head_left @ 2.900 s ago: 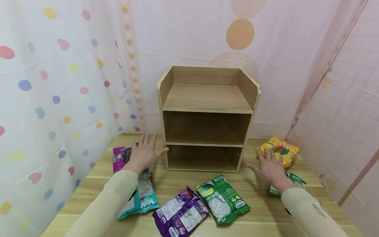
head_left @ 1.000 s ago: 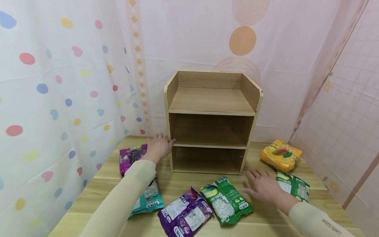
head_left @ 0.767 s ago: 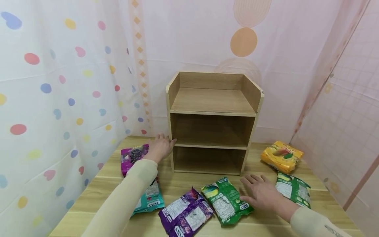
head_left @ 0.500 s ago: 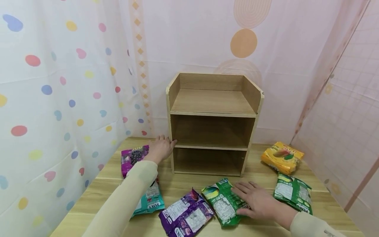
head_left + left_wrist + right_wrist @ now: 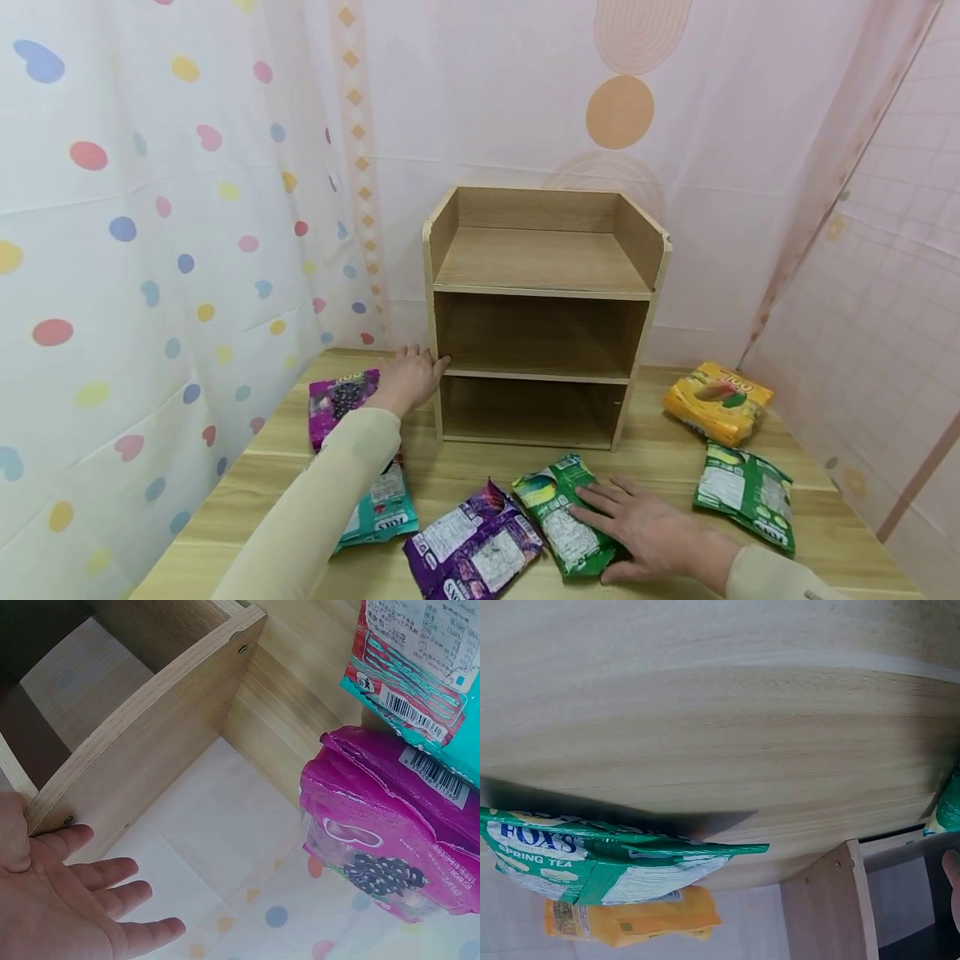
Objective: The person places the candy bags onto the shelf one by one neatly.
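Note:
My left hand [image 5: 408,382] is at the left side panel of a wooden shelf unit [image 5: 543,292]. In the left wrist view its thumb is at the panel's front edge, and its fingers [image 5: 116,874] extend loosely along the outer side. My right hand [image 5: 648,529] lies palm down over a green candy bag [image 5: 562,517], fingers fairly straight across its right part, which they hide. Only a fingertip [image 5: 954,877] shows in the right wrist view. Left of that bag is a purple candy bag [image 5: 474,546].
A magenta bag [image 5: 330,408] and a teal bag [image 5: 382,512] lie left, partly behind my left arm. A yellow bag [image 5: 718,402] and another green bag [image 5: 746,496] lie right on the wooden table [image 5: 480,467]. Patterned curtains [image 5: 225,208] stand behind.
My right hand has moved left and nearer, from the yellow bag onto the middle green bag. My left hand has come to the shelf's side panel and stayed there. The view has shifted slightly.

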Demonstrator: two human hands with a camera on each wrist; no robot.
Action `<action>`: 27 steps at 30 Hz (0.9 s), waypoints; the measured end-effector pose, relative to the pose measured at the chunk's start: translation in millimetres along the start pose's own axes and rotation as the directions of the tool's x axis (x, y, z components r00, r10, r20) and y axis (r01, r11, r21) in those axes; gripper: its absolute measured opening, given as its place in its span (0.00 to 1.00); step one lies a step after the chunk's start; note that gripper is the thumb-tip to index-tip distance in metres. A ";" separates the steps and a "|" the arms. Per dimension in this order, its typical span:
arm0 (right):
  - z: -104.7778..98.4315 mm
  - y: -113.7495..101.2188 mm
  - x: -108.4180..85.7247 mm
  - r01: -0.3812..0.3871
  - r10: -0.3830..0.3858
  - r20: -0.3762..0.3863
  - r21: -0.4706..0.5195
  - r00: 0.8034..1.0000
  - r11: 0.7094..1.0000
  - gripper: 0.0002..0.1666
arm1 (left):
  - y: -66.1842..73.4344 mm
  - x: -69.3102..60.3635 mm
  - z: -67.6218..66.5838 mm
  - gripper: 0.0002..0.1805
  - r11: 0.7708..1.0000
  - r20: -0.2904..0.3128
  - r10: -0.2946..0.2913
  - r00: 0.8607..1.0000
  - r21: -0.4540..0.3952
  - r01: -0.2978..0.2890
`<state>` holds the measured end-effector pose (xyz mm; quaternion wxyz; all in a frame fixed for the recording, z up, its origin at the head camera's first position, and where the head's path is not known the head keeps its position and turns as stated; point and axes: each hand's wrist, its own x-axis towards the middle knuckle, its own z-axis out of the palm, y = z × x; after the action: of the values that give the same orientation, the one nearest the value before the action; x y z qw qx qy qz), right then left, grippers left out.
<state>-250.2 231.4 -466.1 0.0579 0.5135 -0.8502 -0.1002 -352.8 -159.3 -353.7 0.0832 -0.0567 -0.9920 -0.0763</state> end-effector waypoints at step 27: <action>-23.1 8.8 13.1 -0.139 0.137 -0.093 -0.014 0.986 0.990 0.29 | 1.4 -0.8 -1.6 0.34 1.000 0.004 -0.001 1.000 -0.011 0.002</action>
<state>-259.2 221.3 -441.7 0.1089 0.4570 -0.8791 -0.0810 -351.7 -158.3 -352.0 0.0809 -0.0565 -0.9918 -0.0816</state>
